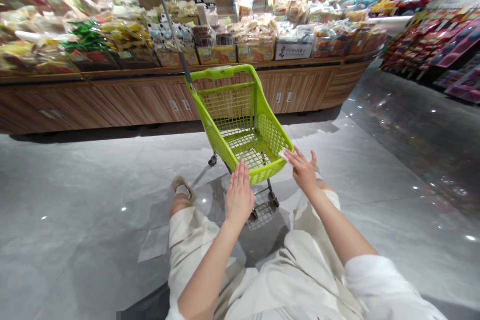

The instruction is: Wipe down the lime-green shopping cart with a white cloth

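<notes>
Green cart [267, 173] stands on the tile floor [93, 185] between the person's legs, low end of the basket towards the body, handle bar [220, 73] at the far end near the wooden display cabinet [142, 106]. Grey pole [170, 22] rises from the far left corner.

Left hand [240, 197]: fingers straight, close together, tips over the near left corner of the rim. Not wrapped round anything that I can see. Looks like light contact; can't confirm pressure, thumb hidden.

Right hand [304, 170]: fingers extended, a bit spread, thumb well apart. Tips sit on a small white wad [284, 154] against the near right corner. Reads as a flat press, not a pinch. Paper or cloth, can't tell.

Handling, my read: basket is perforated plastic, so light for its bulk, stiff at the rim, some flex in the side panels. Rim looks smooth and glossy, likely slippery if damp. Not fragile. Real issue is rolling: casters [276, 202] underneath, no brake visible, so a push on the near end probably sends it towards the cabinet.

Where to hold: near rim, either corner, fingers hooked over the lip, opposite hand free. Handle bar is the better grip for moving it, but it's out at the far end. Wad is soft, thin; flat fingers suit it, backed by the rim.
</notes>
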`<state>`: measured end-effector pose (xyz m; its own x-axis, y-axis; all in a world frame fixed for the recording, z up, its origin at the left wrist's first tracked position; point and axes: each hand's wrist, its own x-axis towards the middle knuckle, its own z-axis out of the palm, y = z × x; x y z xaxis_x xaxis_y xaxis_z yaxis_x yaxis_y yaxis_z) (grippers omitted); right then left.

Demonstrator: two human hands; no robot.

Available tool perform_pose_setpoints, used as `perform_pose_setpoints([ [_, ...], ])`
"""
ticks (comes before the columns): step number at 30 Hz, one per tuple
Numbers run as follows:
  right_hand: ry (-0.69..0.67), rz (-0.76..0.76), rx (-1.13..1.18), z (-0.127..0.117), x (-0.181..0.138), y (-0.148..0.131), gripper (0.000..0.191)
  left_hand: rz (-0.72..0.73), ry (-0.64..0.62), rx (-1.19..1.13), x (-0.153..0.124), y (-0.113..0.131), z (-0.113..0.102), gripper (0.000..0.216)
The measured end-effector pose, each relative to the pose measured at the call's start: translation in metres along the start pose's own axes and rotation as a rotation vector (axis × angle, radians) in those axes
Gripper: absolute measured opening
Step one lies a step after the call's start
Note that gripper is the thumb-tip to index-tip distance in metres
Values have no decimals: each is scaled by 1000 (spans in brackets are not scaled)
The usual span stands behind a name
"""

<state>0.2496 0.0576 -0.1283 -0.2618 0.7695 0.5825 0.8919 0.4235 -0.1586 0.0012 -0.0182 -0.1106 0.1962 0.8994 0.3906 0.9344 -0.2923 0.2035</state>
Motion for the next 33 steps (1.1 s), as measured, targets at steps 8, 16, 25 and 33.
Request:
perform_pose_setpoints([
  [8, 54, 91, 123, 18, -4, -80, 70, -42, 7, -22, 3, 11, 6, 85],
  [16, -75, -174, 163, 11, -8, -95, 73, -7, -9, 9, -1, 1, 2, 83],
  [25, 75, 160, 9, 8, -3, 4, 71, 0, -3, -16, 2, 8, 2, 84],
  [33, 5, 30, 265, 25, -16, -134, 76, -47, 14, -2, 2, 12, 7, 85],
])
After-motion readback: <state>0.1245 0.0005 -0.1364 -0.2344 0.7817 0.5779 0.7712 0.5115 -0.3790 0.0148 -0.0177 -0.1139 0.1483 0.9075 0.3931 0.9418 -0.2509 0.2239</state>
